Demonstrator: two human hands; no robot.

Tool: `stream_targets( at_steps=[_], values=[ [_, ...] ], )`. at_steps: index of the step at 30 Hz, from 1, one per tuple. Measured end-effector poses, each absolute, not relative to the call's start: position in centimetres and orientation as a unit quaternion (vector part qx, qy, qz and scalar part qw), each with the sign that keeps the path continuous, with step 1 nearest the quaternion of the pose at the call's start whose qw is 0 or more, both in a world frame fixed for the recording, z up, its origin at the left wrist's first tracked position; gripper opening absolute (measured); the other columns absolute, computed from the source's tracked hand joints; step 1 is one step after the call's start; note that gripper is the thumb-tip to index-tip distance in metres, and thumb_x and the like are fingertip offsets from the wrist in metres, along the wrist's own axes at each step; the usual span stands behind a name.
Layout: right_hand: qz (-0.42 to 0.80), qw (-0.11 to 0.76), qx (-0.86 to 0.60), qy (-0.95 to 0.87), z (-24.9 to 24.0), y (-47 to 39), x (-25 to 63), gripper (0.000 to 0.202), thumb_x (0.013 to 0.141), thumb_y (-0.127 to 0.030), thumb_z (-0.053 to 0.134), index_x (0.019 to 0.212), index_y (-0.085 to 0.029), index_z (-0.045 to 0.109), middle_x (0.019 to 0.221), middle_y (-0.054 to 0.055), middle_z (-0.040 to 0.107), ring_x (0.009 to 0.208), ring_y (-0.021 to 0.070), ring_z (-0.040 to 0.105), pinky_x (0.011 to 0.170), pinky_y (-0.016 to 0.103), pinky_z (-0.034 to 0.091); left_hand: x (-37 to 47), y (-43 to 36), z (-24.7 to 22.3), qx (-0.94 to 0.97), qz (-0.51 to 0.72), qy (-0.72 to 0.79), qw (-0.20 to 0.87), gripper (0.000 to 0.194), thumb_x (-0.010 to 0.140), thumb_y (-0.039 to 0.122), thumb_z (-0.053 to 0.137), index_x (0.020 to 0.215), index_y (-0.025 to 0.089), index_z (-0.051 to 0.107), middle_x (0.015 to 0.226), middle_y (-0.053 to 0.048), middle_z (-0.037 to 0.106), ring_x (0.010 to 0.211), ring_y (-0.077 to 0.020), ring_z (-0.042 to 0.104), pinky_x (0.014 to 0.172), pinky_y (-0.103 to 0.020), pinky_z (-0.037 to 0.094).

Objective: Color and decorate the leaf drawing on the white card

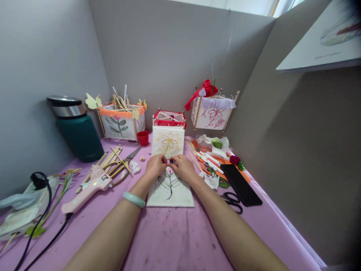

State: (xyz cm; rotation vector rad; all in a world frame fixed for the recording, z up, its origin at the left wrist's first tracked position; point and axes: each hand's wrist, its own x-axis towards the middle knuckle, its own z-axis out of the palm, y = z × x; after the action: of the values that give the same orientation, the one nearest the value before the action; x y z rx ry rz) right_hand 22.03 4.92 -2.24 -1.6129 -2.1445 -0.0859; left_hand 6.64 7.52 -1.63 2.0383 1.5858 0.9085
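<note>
A white panel (170,197) with a dark drawn stem and curved leaf lines lies flat in front of me. Over its far end, my left hand (156,165) and my right hand (184,168) meet with bent fingers pinched together. Something small, partly pink and dark, shows between the fingertips; its kind is hidden. Just beyond the hands stands a white panel with a yellow flower drawing (168,141), leaning upright against a small box frame with red fringe (169,119).
Left are a pink glue gun (88,188), gold-handled scissors (122,164), wooden sticks, a teal bottle (79,131) and an orange-fringed box (120,126). Right are markers (210,162), a black phone (241,184) and black scissors (232,201). A decorated box (213,114) hangs behind.
</note>
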Motion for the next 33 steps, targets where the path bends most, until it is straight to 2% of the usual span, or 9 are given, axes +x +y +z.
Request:
stream_targets(
  at_steps=[6, 12, 19, 23, 26, 29, 33],
  values=[
    [-0.064, 0.192, -0.55, -0.811, -2.0, 5.1, 21.8, 0.026, 0.088, -0.042, 0.049, 0.106, -0.031, 0.065, 0.089, 0.004, 0.061, 0.09, 0.0185, 0.051, 0.075, 0.027, 0.036, 6.7, 7.6, -1.7, 0.732, 0.334, 0.555, 0.211, 0.004, 0.062, 0.019, 0.063, 0.06, 0.021, 0.06, 0.06, 0.0, 0.062, 0.06, -0.0157, 0.054, 0.059, -0.025, 0.035],
    [-0.055, 0.187, -0.559, -0.806, -2.1, 5.3, 22.1, 0.032, 0.086, -0.051, 0.048, 0.104, -0.031, 0.065, 0.09, 0.005, 0.061, 0.089, 0.0199, 0.05, 0.072, 0.028, 0.035, 6.7, 7.7, -2.1, 0.738, 0.341, 0.531, 0.24, 0.008, 0.064, 0.026, 0.064, 0.068, 0.02, 0.06, 0.066, 0.0, 0.065, 0.063, -0.0153, 0.056, 0.058, -0.024, 0.037],
    [-0.074, 0.231, -0.615, -0.751, -1.2, 5.2, 24.7, 0.026, 0.088, -0.043, 0.049, 0.103, -0.03, 0.065, 0.092, 0.004, 0.06, 0.092, 0.0186, 0.049, 0.08, 0.028, 0.035, 6.7, 7.0, -1.0, 0.751, 0.318, 0.531, 0.231, 0.014, 0.069, 0.029, 0.059, 0.076, 0.019, 0.063, 0.072, -0.004, 0.066, 0.067, -0.0179, 0.058, 0.061, -0.026, 0.039],
    [-0.09, 0.244, -0.689, -0.677, 0.1, 7.0, 27.8, 0.033, 0.092, -0.041, 0.04, 0.109, -0.023, 0.062, 0.096, 0.01, 0.06, 0.092, 0.0213, 0.05, 0.08, 0.032, 0.035, 5.8, 6.1, 0.3, 0.759, 0.305, 0.541, 0.197, 0.017, 0.07, 0.029, 0.058, 0.083, 0.019, 0.064, 0.084, -0.007, 0.068, 0.079, -0.0223, 0.06, 0.072, -0.031, 0.041],
    [-0.1, 0.237, -0.72, -0.645, 1.1, 9.6, 29.0, 0.035, 0.092, -0.041, 0.039, 0.11, -0.022, 0.062, 0.1, 0.012, 0.059, 0.097, 0.0237, 0.049, 0.082, 0.034, 0.035, 4.6, 4.6, 1.0, 0.803, 0.294, 0.505, 0.121, 0.018, 0.074, 0.027, 0.053, 0.087, 0.019, 0.063, 0.094, -0.009, 0.067, 0.093, -0.0263, 0.057, 0.084, -0.037, 0.039],
    [-0.109, 0.22, -0.734, -0.633, 1.5, 12.7, 28.7, 0.036, 0.092, -0.043, 0.038, 0.111, -0.023, 0.061, 0.103, 0.013, 0.059, 0.099, 0.0245, 0.049, 0.082, 0.036, 0.036, 3.5, 3.1, 0.6, 0.83, 0.292, 0.473, 0.051, 0.02, 0.08, 0.026, 0.047, 0.091, 0.019, 0.061, 0.096, -0.01, 0.065, 0.095, -0.0263, 0.056, 0.086, -0.039, 0.039],
    [-0.111, 0.18, -0.73, -0.65, 0.5, 15.7, 28.0, 0.034, 0.092, -0.038, 0.039, 0.11, -0.023, 0.062, 0.105, 0.012, 0.059, 0.1, 0.0221, 0.051, 0.081, 0.032, 0.038, 2.9, 2.5, -0.4, 0.832, 0.281, 0.475, 0.058, 0.018, 0.082, 0.025, 0.045, 0.089, 0.019, 0.061, 0.092, -0.009, 0.066, 0.09, -0.0247, 0.057, 0.082, -0.039, 0.04]
  ],
)
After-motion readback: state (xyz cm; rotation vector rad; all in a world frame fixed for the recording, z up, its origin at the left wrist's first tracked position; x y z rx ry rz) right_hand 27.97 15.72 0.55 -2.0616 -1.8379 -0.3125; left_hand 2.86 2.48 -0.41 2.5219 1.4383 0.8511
